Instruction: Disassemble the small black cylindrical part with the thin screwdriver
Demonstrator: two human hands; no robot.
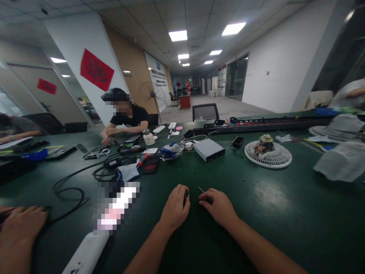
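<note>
Okay, going left to right: a co-worker's hand (21, 232) is lying half-curled at the bottom-left edge, seemingly resting on a dark item rather than gripping it. A black cable (70, 194) is looping loosely across the green bench mat (273, 213), running past a heavily blurred white-and-pink object (115, 207) that cannot be identified. Farther back, a seated person (125, 118) is working with both hands at the bench near a white bottle (148, 137). In the centre, the person's left hand (173, 209) is closed around a small dark part (186, 196), pinching it up near the fingertips, likely so that its end stays exposed. The view is poor here, so the part's exact type is uncertain. The right hand (218, 208) is gripping a thin metal pin (203, 192), holding it low with the tip pointing toward the small dark part and just beside it, not touching. Both hands are staying close together over the mat, which is helping keep the work steady. Farther up, a silver metal box (209, 149) is sitting apart from the hands, and a white round fan guard (268, 154) is lying flat to the right, with a clump of scraps sitting on it.
</note>
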